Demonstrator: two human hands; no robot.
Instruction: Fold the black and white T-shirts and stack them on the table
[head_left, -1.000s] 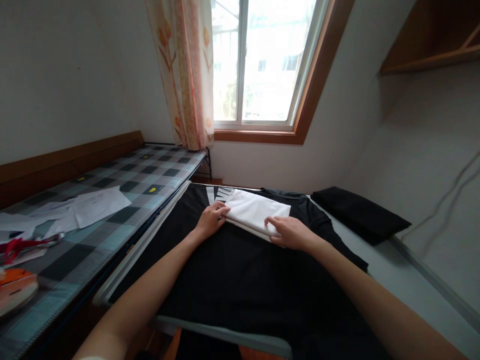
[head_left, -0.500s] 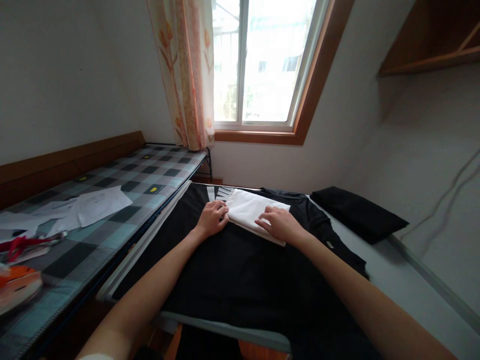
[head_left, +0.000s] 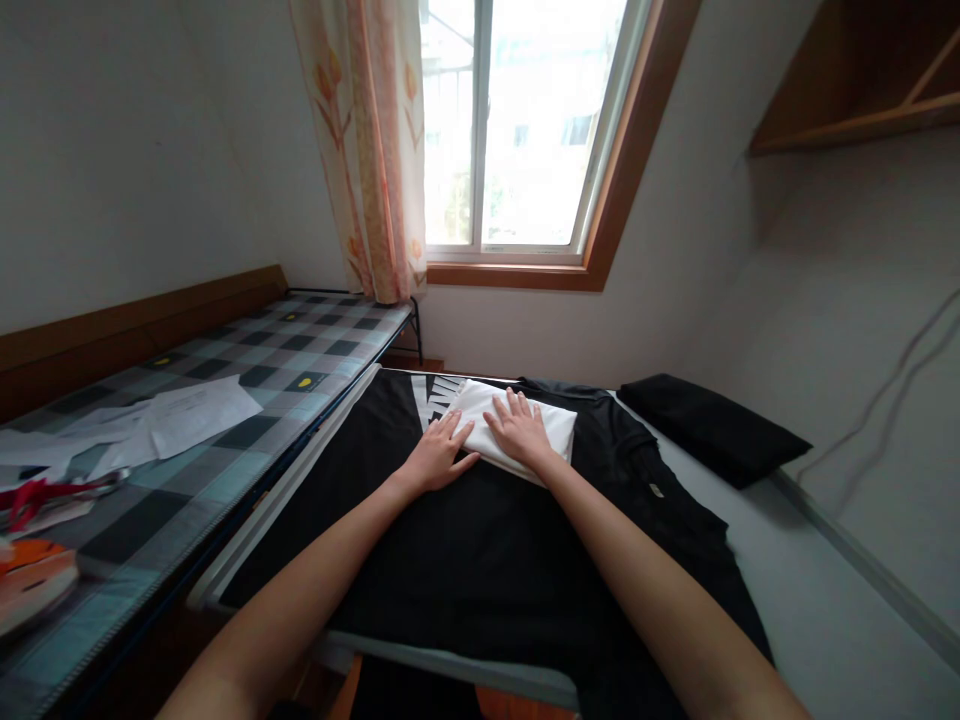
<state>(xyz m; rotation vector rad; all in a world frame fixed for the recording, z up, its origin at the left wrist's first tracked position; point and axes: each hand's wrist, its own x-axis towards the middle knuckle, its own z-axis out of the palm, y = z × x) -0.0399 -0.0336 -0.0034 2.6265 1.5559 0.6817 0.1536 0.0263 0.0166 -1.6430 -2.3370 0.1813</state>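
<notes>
A folded white cloth (head_left: 556, 424) lies on a black garment (head_left: 480, 560) with white print near its far left edge. The garment is spread over a pale table (head_left: 810, 610). My right hand (head_left: 519, 428) rests flat on the middle of the white cloth, fingers apart. At the cloth's near left corner lies my left hand (head_left: 441, 452), its fingers spread, the tips touching the cloth's edge and the palm over the black garment. Neither hand grips anything.
A folded black item (head_left: 716, 430) sits at the table's far right edge by the wall. On the left, a bed with a checkered cover (head_left: 187, 480) holds papers (head_left: 195, 415), red-handled scissors (head_left: 30, 500) and an orange object (head_left: 34, 580). A curtain (head_left: 382, 150) hangs beside the window.
My right hand has moved left over the white cloth and flattened, its fingers now spread. My left hand has opened from a curled pose and moved slightly toward me and right.
</notes>
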